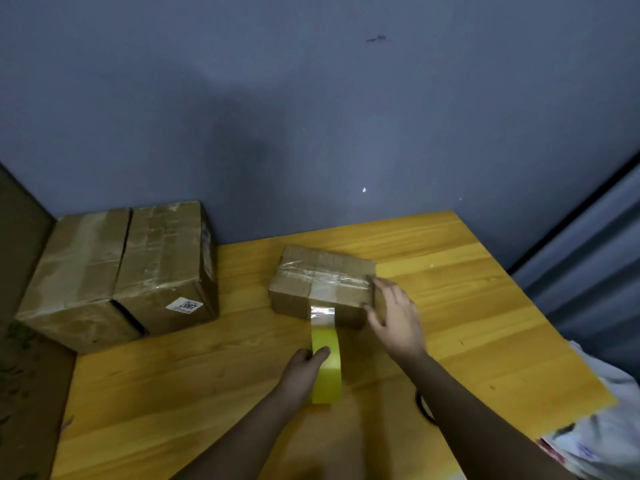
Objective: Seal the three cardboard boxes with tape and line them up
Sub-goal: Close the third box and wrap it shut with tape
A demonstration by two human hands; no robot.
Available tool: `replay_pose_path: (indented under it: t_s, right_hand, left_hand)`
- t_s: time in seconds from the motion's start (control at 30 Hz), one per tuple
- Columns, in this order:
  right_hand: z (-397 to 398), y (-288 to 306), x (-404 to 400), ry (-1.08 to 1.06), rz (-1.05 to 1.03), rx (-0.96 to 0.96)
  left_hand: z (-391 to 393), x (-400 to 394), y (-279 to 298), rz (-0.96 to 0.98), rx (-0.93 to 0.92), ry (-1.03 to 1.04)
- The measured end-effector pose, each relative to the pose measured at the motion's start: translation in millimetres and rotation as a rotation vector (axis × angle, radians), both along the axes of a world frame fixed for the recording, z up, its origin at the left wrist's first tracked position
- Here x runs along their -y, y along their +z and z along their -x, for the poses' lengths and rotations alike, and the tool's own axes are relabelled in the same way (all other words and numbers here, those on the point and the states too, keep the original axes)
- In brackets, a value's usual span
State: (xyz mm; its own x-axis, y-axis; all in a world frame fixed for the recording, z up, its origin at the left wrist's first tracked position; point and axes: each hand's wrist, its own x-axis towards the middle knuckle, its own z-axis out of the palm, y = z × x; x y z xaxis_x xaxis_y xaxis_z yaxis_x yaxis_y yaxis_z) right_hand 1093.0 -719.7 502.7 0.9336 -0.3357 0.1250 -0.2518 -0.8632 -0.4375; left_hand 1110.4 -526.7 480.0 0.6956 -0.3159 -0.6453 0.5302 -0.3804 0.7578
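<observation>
While the left hand [304,370] curls its fingers and thumb around a yellow roll of tape [327,367], a clear strip of tape [322,315] runs from the roll up the near side of the small box [323,284] and onto its top. This small box sits near the middle of the wooden table [467,306], and shiny tape already crosses its top along the seam. The right hand [394,315] rests against the box's right end with its fingers nearly straight and spread, the fingertips touching the upper right corner and the thumb lying on the near face; it grips nothing. Two bigger boxes stand at the table's far left corner against the grey wall [311,116], well apart from the small one. The left big box [74,271] and the right big box [166,261] sit just beside each other, with a thin dark gap between them, and both show tape over their tops. The right big box carries a white label [184,305] on its near face. A dark ring-shaped thing [424,407], partly hidden by the right forearm, lies on the table near the front edge. White cloth or plastic [602,427] lies at the table's right corner.
</observation>
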Motion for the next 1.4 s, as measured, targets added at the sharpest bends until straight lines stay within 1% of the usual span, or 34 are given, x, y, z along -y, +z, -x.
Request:
replay_pose_path:
  t_s: [0.03, 0.07, 0.1, 0.17, 0.2, 0.23, 0.33, 0.4, 0.5, 0.57, 0.67, 0.73, 0.77, 0.87, 0.93, 1.03, 1.17, 1.23, 1.33, 1.4]
  right_hand:
    - [17.2, -5.9, 9.6, -0.109, -0.033, -0.007]
    - [34.2, -12.3, 18.6, -0.22, -0.044, -0.063]
    - [52.8, -19.9, 26.7, -0.304, -0.015, -0.177]
    - [82.8, -35.7, 36.6, -0.336, 0.111, -0.456]
    - [94.9, -42.2, 39.5, -0.337, 0.154, -0.557]
    - [103.9, -46.9, 40.6, -0.353, 0.17, -0.617]
    - [121.9, -57.0, 39.5, -0.457, 0.139, -0.694]
    - [129.8, -60.6, 39.3, -0.469, 0.146, -0.719]
    - [133.4, -65.4, 44.9, -0.395, 0.214, -0.707]
    - [128.5, -64.2, 49.2, -0.388, 0.167, -0.704]
    - [121.3, -54.2, 56.3, -0.384, -0.002, -0.715]
    - [118.2, -48.0, 64.9, -0.319, -0.107, -0.705]
    - [117.2, -43.9, 69.9, -0.265, -0.191, -0.692]
    - [110.3, -23.1, 78.6, -0.123, -0.59, -0.616]
    - [102.1, 1.3, 74.8, -0.05, -0.71, -0.612]
    - [79.3, 38.0, 60.3, 0.088, -0.7, -0.757]
    - [46.3, 42.3, 51.8, 0.238, -0.519, -0.889]
    - [34.0, 38.7, 49.2, 0.259, -0.456, -0.938]
    - [19.9, 42.1, 44.3, 0.252, -0.47, -0.959]
    - [11.6, 43.6, 41.5, 0.246, -0.427, -0.97]
  left_hand:
    - [0.4, 0.5, -0.7, 0.0, 0.006, 0.003]
    - [0.2, 0.6, -1.9, 0.003, 0.009, 0.02]
    - [2.3, 0.9, -1.5, 0.01, 0.011, 0.036]
    - [3.2, 1.8, -1.6, 0.028, 0.004, 0.054]
    - [4.2, 2.6, -1.7, 0.044, 0.0, 0.057]
    - [3.6, 3.6, 0.0, 0.054, -0.001, 0.067]
    - [3.1, 6.3, -2.0, 0.045, -0.011, 0.086]
    - [4.6, 6.9, -3.8, -0.008, 0.015, 0.073]
    - [8.0, 7.0, -2.5, -0.037, 0.024, 0.074]
    - [9.4, 6.3, -1.7, -0.053, 0.026, 0.073]
    - [11.0, 5.2, -0.4, -0.045, 0.027, 0.091]
    - [11.5, 5.1, -0.3, -0.051, 0.024, 0.092]
    - [11.8, 5.2, -0.3, -0.057, 0.027, 0.087]
    - [10.2, 5.6, -2.4, -0.071, 0.037, 0.088]
    - [9.9, 6.4, -3.4, -0.079, 0.049, 0.084]
    - [9.1, 6.5, -5.2, -0.081, 0.064, 0.087]
    - [9.0, 8.4, -6.6, -0.075, 0.072, 0.104]
    - [9.4, 9.1, -5.4, -0.073, 0.06, 0.112]
    - [8.5, 9.2, -6.7, -0.082, 0.051, 0.11]
    - [8.9, 8.2, -4.7, -0.083, 0.049, 0.116]
